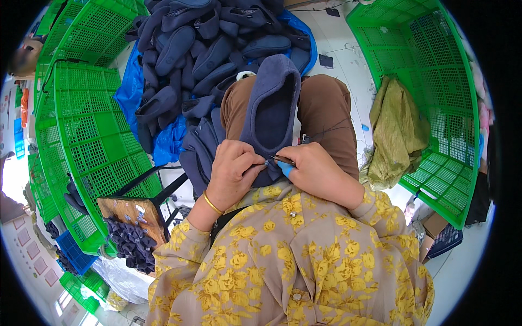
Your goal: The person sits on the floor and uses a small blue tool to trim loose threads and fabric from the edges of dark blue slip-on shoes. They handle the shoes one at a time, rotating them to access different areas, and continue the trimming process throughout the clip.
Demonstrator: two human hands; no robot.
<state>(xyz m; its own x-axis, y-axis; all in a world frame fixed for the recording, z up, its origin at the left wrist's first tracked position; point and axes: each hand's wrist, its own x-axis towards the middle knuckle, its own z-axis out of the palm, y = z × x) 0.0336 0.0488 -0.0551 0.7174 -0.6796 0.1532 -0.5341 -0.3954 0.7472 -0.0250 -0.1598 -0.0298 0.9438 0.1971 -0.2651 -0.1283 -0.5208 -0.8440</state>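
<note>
A navy fabric slipper (275,73) rests on my lap, sole down, its toe pointing away and its opening facing up. My left hand (231,171) is closed in a pinch by the heel, with a small bit at its fingertips too small to make out. Close to those fingertips, my right hand (323,171) holds a small dark pointed tool, like thread snips (284,160). A blue cover (285,169) wraps one of its fingers. More navy slippers (198,144) lie against my left thigh.
A large heap of navy slippers (217,57) lies on blue plastic sheeting (128,89) ahead. Green mesh crates stand at left (89,133) and right (440,60). An olive sack (397,133) hangs over the right crate. A wooden-topped stool (128,209) holds dark fabric pieces (130,244).
</note>
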